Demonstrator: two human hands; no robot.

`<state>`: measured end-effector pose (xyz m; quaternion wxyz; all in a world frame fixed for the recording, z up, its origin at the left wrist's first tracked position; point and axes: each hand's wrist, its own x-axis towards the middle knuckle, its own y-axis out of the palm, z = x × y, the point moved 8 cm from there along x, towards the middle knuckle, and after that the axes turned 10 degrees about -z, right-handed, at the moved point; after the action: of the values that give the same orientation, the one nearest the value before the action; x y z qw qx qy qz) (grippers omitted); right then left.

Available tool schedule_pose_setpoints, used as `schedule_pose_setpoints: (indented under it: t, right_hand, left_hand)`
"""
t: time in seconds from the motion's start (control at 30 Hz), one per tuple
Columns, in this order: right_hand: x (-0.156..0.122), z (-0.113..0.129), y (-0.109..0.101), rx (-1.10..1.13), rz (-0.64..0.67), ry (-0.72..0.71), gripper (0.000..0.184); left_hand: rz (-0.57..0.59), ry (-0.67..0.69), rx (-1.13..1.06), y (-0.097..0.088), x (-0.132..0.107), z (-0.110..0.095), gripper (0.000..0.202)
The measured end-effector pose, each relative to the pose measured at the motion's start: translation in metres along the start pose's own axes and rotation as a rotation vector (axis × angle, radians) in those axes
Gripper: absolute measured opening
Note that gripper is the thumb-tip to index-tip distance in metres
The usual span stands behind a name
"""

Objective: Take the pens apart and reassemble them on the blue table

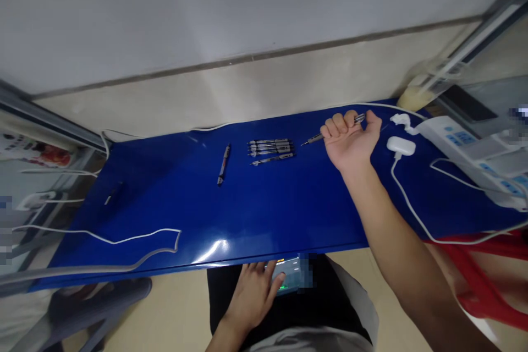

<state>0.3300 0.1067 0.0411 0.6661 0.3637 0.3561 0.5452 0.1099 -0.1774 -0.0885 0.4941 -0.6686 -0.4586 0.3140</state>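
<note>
Right hand grips a pen beside the grouped pens on the blue table; left hand touches a phone, grip indeterminable.

Pen row: slim grey-and-clear pens lying parallel, closely packed. Adjacent pen: just below the row, slightly slanted. Lone pen: left of the row, roughly perpendicular to it. Held pen: right of the row, aslant, thin point toward it. Phone: well below the row, screen lit.
</note>
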Motion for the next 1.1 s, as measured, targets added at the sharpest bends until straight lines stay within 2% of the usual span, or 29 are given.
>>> schedule_pose_setpoints:
  t: [0.1,0.2,0.33,0.53,0.7,0.9,1.1]
  right_hand:
    - [-0.001,-0.004,0.002,-0.009,0.020,0.032,0.049]
    - [-0.002,-0.006,0.002,-0.018,0.012,0.036,0.050]
    - [-0.002,-0.006,0.001,-0.066,-0.025,0.035,0.050]
    - [0.000,-0.009,-0.001,-0.091,-0.055,0.046,0.049]
    - [0.000,-0.009,-0.001,-0.080,-0.044,0.050,0.049]
    - [-0.001,-0.009,0.000,-0.115,-0.051,0.057,0.049]
    - [-0.003,-0.011,0.004,-0.137,-0.020,0.083,0.051]
  left_hand:
    - [0.026,-0.080,0.001,-0.002,-0.004,0.017,0.034]
    - [-0.022,-0.089,-0.008,-0.009,-0.008,0.024,0.033]
    - [-0.121,-0.038,-0.004,-0.013,-0.017,0.023,0.026]
    - [-0.310,-0.045,0.049,-0.016,-0.039,0.018,0.038]
    - [-0.374,-0.034,0.037,-0.020,-0.033,0.009,0.041]
    - [-0.284,0.049,0.046,-0.011,-0.006,-0.013,0.040]
    - [-0.208,0.041,0.068,0.007,-0.001,-0.024,0.046]
